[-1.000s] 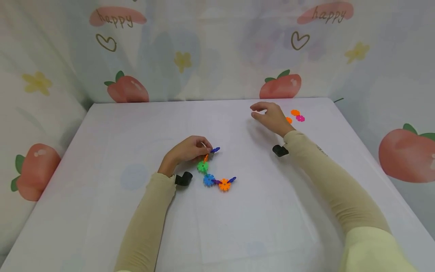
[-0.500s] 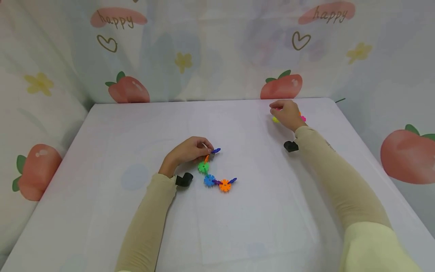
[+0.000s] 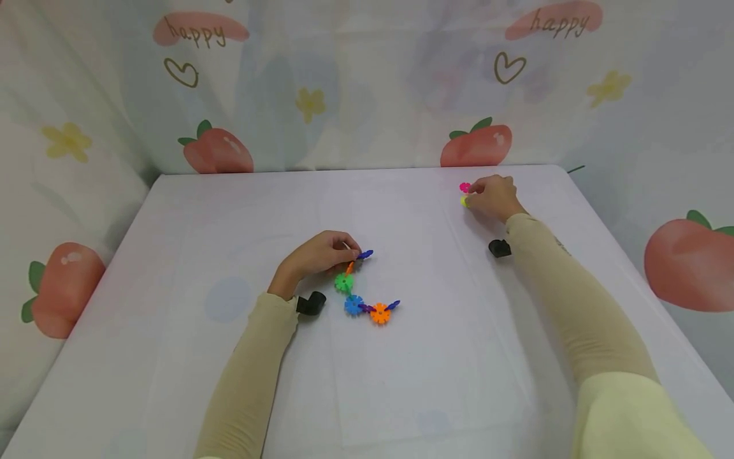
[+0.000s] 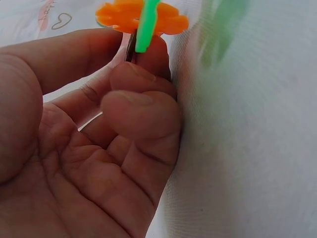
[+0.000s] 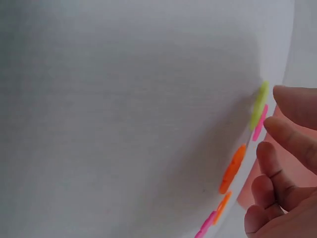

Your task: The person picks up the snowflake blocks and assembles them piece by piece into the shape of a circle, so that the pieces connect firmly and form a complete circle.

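Note:
My left hand (image 3: pixel 321 253) pinches the upper end of a bent chain of slotted flower-shaped discs. Along it show a green disc (image 3: pixel 344 282), a blue disc (image 3: pixel 353 305), an orange disc (image 3: pixel 380 313) and dark blue or purple ones. In the left wrist view, another orange disc (image 4: pixel 116 17) and a green one (image 4: pixel 147 29) sit just beyond the fingertips. My right hand (image 3: pixel 496 197) is low at the back right, thumb and fingers apart with nothing between them. Its fingertips are close to a yellow disc (image 5: pixel 259 106) and a pink disc (image 5: pixel 259 126).
In the right wrist view, a loose orange disc (image 5: pixel 233 171), a second orange piece (image 5: pixel 223 207) and a pink piece (image 5: pixel 205 225) lie on the white cloth; the right hand hides them from the head view. A printed curtain (image 3: pixel 367 83) rises behind the table.
My right hand has moved right over the loose discs, uncovering the pink and yellow ones at its left and covering the others. The left hand and chain stay put.

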{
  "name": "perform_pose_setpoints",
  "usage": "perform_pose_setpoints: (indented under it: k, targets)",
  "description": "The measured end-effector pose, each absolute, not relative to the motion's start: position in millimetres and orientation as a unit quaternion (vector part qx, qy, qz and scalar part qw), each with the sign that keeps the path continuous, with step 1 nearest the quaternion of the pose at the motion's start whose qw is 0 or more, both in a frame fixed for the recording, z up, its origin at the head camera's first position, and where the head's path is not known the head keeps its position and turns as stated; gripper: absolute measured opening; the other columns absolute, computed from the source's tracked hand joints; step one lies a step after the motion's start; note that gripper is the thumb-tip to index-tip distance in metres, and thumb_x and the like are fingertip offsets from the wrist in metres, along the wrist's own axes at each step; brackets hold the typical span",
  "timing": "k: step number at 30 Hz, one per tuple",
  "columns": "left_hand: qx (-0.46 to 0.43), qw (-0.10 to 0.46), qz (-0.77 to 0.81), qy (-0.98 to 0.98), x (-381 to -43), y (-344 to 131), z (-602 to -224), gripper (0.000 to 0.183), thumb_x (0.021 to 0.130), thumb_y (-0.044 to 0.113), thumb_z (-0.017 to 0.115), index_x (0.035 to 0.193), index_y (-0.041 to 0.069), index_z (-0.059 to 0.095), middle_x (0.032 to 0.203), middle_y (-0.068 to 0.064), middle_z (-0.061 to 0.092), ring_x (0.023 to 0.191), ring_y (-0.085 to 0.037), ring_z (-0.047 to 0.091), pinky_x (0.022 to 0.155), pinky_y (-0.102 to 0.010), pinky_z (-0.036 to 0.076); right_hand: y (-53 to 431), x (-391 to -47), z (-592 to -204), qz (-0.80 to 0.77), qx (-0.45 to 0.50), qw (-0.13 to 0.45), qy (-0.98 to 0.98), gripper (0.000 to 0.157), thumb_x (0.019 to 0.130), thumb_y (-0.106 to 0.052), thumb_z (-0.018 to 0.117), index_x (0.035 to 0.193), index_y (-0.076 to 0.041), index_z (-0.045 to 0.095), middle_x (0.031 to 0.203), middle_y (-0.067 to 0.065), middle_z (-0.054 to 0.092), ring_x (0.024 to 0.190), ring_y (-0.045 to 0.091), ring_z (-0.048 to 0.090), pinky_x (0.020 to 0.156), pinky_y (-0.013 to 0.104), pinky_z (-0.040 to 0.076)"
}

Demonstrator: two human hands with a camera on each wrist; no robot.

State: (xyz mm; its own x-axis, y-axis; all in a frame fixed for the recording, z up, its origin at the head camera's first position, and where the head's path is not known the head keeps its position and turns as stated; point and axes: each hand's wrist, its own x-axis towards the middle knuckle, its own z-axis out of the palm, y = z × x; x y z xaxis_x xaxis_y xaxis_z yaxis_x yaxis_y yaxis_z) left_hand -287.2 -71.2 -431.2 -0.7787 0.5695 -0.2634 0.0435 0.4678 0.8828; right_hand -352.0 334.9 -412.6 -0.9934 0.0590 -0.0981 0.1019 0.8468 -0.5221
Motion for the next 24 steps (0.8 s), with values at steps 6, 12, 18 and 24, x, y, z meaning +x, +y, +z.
perform_pose_setpoints:
  k: [6, 12, 18, 24]
  targets:
    - [0.187, 0.274, 0.478, 0.813, -286.6, -71.7, -430.3, 0.021, 0.109, 0.023, 0.065, 0.118, 0.005, 0.072, 0.084, -0.005, 0.062, 0.063, -0.017, 0.048, 0.062, -0.027, 0.042, 338.7, -353.2, -420.1, -0.234, 0.027, 0.035, 0.971, 0.037, 0.1, -0.019, 0.07, 0.123, 0.011, 0.066, 0.12, 0.029, 0.058, 0.125, 0.052, 0.037, 0.099, 0.065, 0.038]
    - [0.19, 0.276, 0.468, 0.818, -287.5, -71.1, -431.0, 0.023, 0.109, 0.025, 0.065, 0.119, 0.005, 0.072, 0.084, -0.005, 0.062, 0.063, -0.018, 0.049, 0.063, -0.028, 0.042, 340.3, -354.1, -423.3, -0.224, 0.014, 0.025, 0.974, 0.038, 0.1, -0.016, 0.072, 0.122, 0.013, 0.063, 0.119, 0.031, 0.059, 0.123, 0.053, 0.038, 0.1, 0.065, 0.037]
    - [0.187, 0.277, 0.453, 0.827, -286.5, -71.0, -430.9, 0.027, 0.109, 0.026, 0.065, 0.124, 0.005, 0.072, 0.083, -0.005, 0.061, 0.065, -0.017, 0.05, 0.065, -0.028, 0.042, 339.6, -354.3, -426.0, -0.248, 0.01, 0.02, 0.969, 0.032, 0.099, -0.012, 0.072, 0.119, 0.008, 0.057, 0.114, 0.027, 0.057, 0.123, 0.05, 0.035, 0.096, 0.06, 0.037]
    - [0.191, 0.279, 0.438, 0.833, -285.8, -68.7, -430.3, 0.031, 0.109, 0.033, 0.064, 0.123, 0.007, 0.074, 0.077, -0.004, 0.056, 0.065, -0.018, 0.048, 0.067, -0.03, 0.038, 337.1, -351.8, -425.3, -0.262, 0.01, 0.012, 0.965, 0.031, 0.099, -0.009, 0.071, 0.119, 0.006, 0.053, 0.112, 0.025, 0.054, 0.119, 0.048, 0.038, 0.093, 0.058, 0.038]
